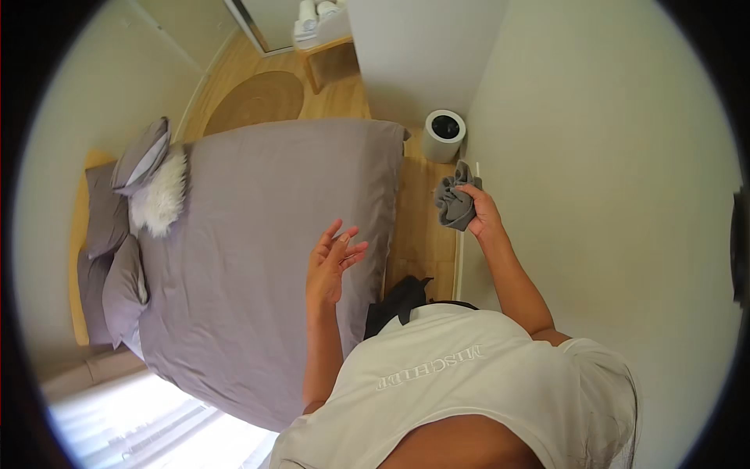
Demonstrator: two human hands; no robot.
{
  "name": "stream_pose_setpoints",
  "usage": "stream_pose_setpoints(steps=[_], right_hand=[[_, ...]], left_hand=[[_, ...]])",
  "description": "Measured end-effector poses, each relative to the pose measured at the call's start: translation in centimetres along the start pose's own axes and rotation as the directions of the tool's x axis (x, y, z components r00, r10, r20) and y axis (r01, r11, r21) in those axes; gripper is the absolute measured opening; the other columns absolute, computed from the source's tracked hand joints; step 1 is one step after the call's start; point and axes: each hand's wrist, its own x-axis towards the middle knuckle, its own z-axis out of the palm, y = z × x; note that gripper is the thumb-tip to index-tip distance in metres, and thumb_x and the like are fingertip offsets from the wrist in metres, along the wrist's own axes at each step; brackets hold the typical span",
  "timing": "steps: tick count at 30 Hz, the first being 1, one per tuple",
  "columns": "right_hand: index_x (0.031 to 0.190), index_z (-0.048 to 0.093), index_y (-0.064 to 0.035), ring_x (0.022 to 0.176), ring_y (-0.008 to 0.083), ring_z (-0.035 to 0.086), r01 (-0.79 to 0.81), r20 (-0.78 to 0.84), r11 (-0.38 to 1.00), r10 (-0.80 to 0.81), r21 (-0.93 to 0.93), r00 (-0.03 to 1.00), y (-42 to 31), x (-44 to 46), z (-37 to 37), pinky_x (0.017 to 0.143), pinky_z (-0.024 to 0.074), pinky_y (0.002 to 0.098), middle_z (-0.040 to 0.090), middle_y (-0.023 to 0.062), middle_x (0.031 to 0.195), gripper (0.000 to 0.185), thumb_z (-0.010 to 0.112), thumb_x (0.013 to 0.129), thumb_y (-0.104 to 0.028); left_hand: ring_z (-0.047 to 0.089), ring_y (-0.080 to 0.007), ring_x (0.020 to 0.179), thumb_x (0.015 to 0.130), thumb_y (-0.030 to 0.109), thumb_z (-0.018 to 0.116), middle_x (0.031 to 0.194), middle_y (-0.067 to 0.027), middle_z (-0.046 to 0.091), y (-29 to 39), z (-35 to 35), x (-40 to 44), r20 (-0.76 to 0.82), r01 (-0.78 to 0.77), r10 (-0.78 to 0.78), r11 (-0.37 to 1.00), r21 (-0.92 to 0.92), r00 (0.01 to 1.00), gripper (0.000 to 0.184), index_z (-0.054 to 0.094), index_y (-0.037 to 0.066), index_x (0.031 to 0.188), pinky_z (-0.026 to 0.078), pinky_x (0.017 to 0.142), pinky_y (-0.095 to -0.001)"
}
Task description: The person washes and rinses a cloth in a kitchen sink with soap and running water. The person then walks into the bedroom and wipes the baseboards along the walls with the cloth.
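My right hand [483,213] is closed around a crumpled grey cloth [455,202], held out near the wall on the right. Folds of the cloth bunch up beyond my thumb, and my other fingers are mostly hidden. My left hand [332,262] is raised over the near side of the bed, fingers apart and nothing in them. Below it spreads a grey-mauve bed cover [266,227], which the hand does not appear to touch.
A white cylindrical bin [444,137] with a dark top stands by the wall. Pillows [123,293] and a fluffy white cushion [160,195] lie at the headboard. Farther off are a round rug [258,102] and a wooden stand [328,51]. Something black [398,301] is beside my waist.
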Motion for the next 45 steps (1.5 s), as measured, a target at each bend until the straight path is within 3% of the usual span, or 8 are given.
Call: stream_pose_setpoints(steps=[8, 14, 16, 21, 30, 32, 37, 45], right_hand=[[0.092, 0.051, 0.0043, 0.071, 0.0259, 0.06, 0.109, -0.111, 0.99, -0.099, 0.09, 0.989, 1.7, 1.7, -2.1, 0.063, 0.0526, 0.0383, 0.059, 0.0148, 0.083, 0.022, 0.055, 0.071, 0.0], [0.094, 0.05, 0.0047, 0.074, 0.0263, 0.06, 0.12, -0.209, 0.986, -0.093, 0.119, 0.973, 1.1, 4.8, -1.6, 0.068, 0.0515, 0.039, 0.059, 0.0151, 0.083, 0.024, 0.055, 0.071, -0.001], [0.093, 0.051, 0.0047, 0.075, 0.0263, 0.06, 0.063, -0.22, 0.987, -0.03, 0.145, 0.975, -4.5, 15.0, -0.9, 0.068, 0.0512, 0.0389, 0.059, 0.015, 0.083, 0.023, 0.055, 0.071, -0.002], [0.095, 0.053, 0.0032, 0.081, 0.0271, 0.059, 0.051, -0.249, 0.987, -0.011, 0.155, 0.968, -4.3, 20.1, -5.5, 0.075, 0.0491, 0.0389, 0.059, 0.0151, 0.091, 0.024, 0.054, 0.073, -0.004], [0.098, 0.051, 0.003, 0.083, 0.0259, 0.059, -0.045, -0.051, 0.992, 0.051, 0.121, 0.997, -13.1, 43.4, -6.3, 0.077, 0.048, 0.0367, 0.058, 0.0138, 0.093, 0.028, 0.055, 0.072, -0.005], [0.097, 0.052, 0.0024, 0.084, 0.0241, 0.059, -0.057, 0.018, 0.997, 0.056, 0.053, 0.998, -15.4, 44.6, -2.2, 0.078, 0.0478, 0.0349, 0.059, 0.0133, 0.094, 0.026, 0.056, 0.073, -0.005], [0.097, 0.053, 0.0026, 0.082, 0.0237, 0.059, -0.121, 0.138, 0.985, 0.138, -0.127, 0.981, -16.3, 48.6, 5.9, 0.077, 0.048, 0.0349, 0.06, 0.013, 0.091, 0.026, 0.056, 0.073, -0.006], [0.094, 0.055, 0.0025, 0.076, 0.0222, 0.06, -0.205, 0.325, 0.932, 0.302, -0.3, 0.896, -19.9, 43.0, 7.6, 0.072, 0.0498, 0.0338, 0.061, 0.0123, 0.086, 0.023, 0.058, 0.072, -0.005]], left_hand=[[0.06, -0.0231, 0.085, 0.084, 0.018, 0.052, 0.106, -0.0159, 0.055, -1.2, 0.4, 6.4, 0.288, 0.085, -0.093, 0.996, 0.04, 0.953, 0.04, 0.041, 0.001, 0.119, 0.048, 0.075, -0.0325], [0.06, -0.0204, 0.082, 0.084, 0.019, 0.052, 0.103, -0.0128, 0.057, -1.4, 1.6, 13.8, 0.332, 0.158, -0.186, 0.981, 0.109, 0.925, 0.037, 0.045, 0.001, 0.115, 0.047, 0.074, -0.0308], [0.06, -0.0195, 0.081, 0.084, 0.019, 0.052, 0.103, -0.0122, 0.057, 0.6, 6.8, 24.4, 0.297, 0.192, -0.224, 0.972, 0.136, 0.928, 0.036, 0.046, 0.001, 0.115, 0.047, 0.073, -0.0301], [0.06, -0.0172, 0.081, 0.084, 0.019, 0.051, 0.102, -0.0109, 0.058, -0.7, 8.1, 31.4, 0.328, 0.192, -0.267, 0.951, 0.242, 0.906, 0.034, 0.048, 0.002, 0.113, 0.046, 0.073, -0.0286], [0.059, -0.0165, 0.081, 0.085, 0.022, 0.052, 0.101, -0.0093, 0.058, -3.8, 16.1, 48.8, 0.183, 0.216, -0.25, 0.958, 0.188, 0.951, 0.034, 0.05, 0.001, 0.112, 0.046, 0.072, -0.0277], [0.059, -0.0161, 0.08, 0.085, 0.021, 0.053, 0.1, -0.0088, 0.058, -1.4, 17.1, 50.6, 0.247, 0.121, -0.153, 0.983, 0.141, 0.957, 0.032, 0.05, 0.002, 0.111, 0.047, 0.071, -0.0272], [0.059, -0.0148, 0.078, 0.084, 0.02, 0.054, 0.098, -0.0082, 0.059, 3.1, 14.4, 51.5, 0.078, 0.063, -0.067, 0.997, 0.052, 0.995, 0.031, 0.051, 0.003, 0.11, 0.046, 0.068, -0.025], [0.06, -0.0182, 0.082, 0.084, 0.02, 0.053, 0.1, -0.0103, 0.058, 4.8, 18.4, 47.3, -0.038, -0.025, 0.024, 1.0, -0.014, 0.999, 0.032, 0.05, 0.001, 0.109, 0.048, 0.07, -0.0294]])
